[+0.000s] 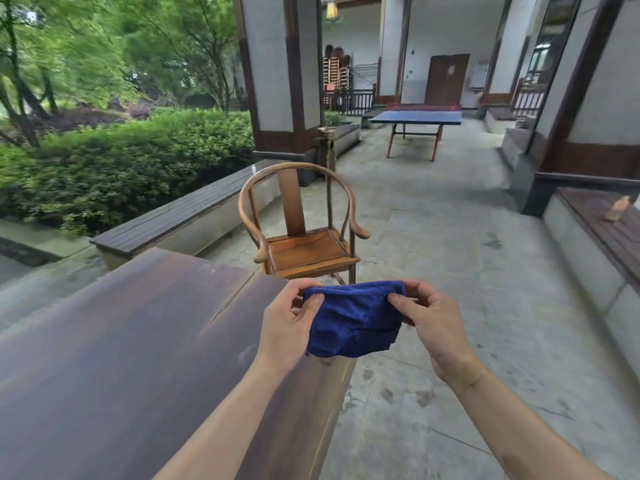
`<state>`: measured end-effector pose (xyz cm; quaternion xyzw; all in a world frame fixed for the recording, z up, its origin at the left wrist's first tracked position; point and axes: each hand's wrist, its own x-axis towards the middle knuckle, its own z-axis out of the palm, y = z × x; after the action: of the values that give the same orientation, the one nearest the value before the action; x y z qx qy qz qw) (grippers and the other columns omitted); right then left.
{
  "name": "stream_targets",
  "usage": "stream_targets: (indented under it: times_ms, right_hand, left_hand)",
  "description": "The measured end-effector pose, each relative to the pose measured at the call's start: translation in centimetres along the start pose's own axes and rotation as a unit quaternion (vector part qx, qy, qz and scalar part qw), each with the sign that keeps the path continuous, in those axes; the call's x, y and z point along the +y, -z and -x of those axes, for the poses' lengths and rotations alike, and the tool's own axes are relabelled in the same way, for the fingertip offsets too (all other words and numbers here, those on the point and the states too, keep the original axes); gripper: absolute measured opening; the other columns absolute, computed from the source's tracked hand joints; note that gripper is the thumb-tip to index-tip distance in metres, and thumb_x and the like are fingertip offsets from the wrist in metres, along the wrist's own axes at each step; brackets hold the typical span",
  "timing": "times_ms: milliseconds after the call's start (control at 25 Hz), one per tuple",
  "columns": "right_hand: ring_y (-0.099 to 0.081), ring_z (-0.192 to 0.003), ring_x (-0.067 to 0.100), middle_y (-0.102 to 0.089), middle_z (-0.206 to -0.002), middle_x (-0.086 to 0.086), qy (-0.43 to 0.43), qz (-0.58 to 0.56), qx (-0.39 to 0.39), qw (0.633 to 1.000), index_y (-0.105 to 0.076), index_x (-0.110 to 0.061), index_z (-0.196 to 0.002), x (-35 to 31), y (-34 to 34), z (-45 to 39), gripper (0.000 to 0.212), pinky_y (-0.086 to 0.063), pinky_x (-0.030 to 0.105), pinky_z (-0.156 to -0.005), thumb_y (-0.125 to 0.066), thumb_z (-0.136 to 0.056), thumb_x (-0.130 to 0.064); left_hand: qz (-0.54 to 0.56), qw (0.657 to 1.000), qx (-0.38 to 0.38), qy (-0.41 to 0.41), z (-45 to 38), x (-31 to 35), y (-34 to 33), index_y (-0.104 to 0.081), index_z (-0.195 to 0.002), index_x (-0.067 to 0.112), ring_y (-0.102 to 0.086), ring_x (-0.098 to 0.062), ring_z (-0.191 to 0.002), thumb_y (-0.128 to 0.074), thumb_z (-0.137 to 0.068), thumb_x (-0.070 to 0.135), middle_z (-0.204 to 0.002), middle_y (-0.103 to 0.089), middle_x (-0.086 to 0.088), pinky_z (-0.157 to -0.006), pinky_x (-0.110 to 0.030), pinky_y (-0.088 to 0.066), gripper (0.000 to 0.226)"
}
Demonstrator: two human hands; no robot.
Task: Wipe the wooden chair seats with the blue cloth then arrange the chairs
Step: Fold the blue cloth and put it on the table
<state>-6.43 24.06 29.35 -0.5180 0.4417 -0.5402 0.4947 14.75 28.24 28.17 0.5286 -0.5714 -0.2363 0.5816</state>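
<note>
- Soft, even daylight; no hard shadows.
- Trees (86,46) at left smeared by blur.
- Wide-angle bending at edges; pale sheen on the table (121,323).

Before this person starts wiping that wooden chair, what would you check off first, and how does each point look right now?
1. Cloth in hand: ok. The left hand and right hand each pinch a top corner of the blue cloth.
2. Cloth ready for wiping: not ok. It hangs bunched between the hands, above the edge of the dark table.
3. Seat free of things: ok. Nothing lies on the seat of the wooden chair.
4. Chair within reach: cannot tell. It stands beyond the table's far end.
5. Seat dirty or wet: cannot tell. The picture is too soft to show.
</note>
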Motion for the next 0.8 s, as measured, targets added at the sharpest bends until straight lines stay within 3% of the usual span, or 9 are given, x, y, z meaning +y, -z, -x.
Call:
stream_targets:
  times_ms: [120, 400, 560, 680, 800]
  right_hand:
    - [-0.066, -0.073, 0.009, -0.075, -0.082, -0.001, 0.004, -0.001, -0.004, 1.0, -0.073, -0.018, -0.093, 1.2, 1.9, -6.6, 0.016, -0.05, 0.015, -0.061, -0.068, -0.088, -0.004]
    - [-0.063, -0.066, 0.003, -0.072, -0.073, -0.008, 0.007, 0.012, -0.089, 0.996, -0.071, -0.022, -0.09, 2.4, 4.8, -22.9, 0.021, -0.05, 0.016, -0.061, -0.066, -0.089, -0.001]
    - [-0.062, -0.078, 0.013, -0.071, -0.084, 0.0, -0.001, 0.049, -0.177, 0.983, -0.07, -0.026, -0.094, 6.5, 1.4, -29.0, 0.02, -0.052, 0.032, -0.074, -0.064, -0.092, -0.007]
    - [-0.059, -0.082, 0.013, -0.068, -0.093, 0.001, -0.009, 0.096, -0.254, 0.962, -0.065, -0.039, -0.093, 11.1, -2.9, -32.3, 0.025, -0.051, 0.034, -0.078, -0.061, -0.095, -0.014]
    - [-0.059, -0.08, 0.01, -0.066, -0.099, 0.009, -0.035, 0.13, -0.331, 0.934, -0.062, -0.039, -0.094, 15.6, -6.2, -34.5, 0.025, -0.05, 0.032, -0.077, -0.059, -0.097, -0.015]
  left_hand:
    - [0.003, 1.0, 0.01, 0.002, -5.2, -2.4, -4.1, -0.066, -0.098, 0.032, -0.062, -0.003, -0.082, -0.064, -0.095, 0.011, -0.088, -0.068, 0.022, -0.074, -0.019, -0.05, 0.022]
    - [0.007, 0.994, 0.088, 0.059, -15.6, -6.7, -12.2, -0.067, -0.095, 0.036, -0.059, -0.012, -0.078, -0.064, -0.095, 0.012, -0.083, -0.066, 0.018, -0.073, -0.031, -0.052, 0.024]
    - [-0.028, 0.981, 0.164, 0.1, -17.9, -11.2, -12.1, -0.066, -0.097, 0.036, -0.059, -0.018, -0.076, -0.064, -0.096, 0.015, -0.088, -0.069, 0.011, -0.076, -0.039, -0.053, 0.021]
    - [-0.035, 0.957, 0.238, 0.16, -18.2, -15.7, -11.1, -0.065, -0.092, 0.039, -0.056, -0.013, -0.069, -0.063, -0.096, 0.016, -0.08, -0.067, 0.004, -0.069, -0.033, -0.051, 0.023]
    - [-0.034, 0.927, 0.302, 0.219, -17.3, -20.3, -10.7, -0.066, -0.09, 0.035, -0.053, -0.01, -0.066, -0.063, -0.095, 0.016, -0.074, -0.064, 0.007, -0.067, -0.032, -0.048, 0.02]
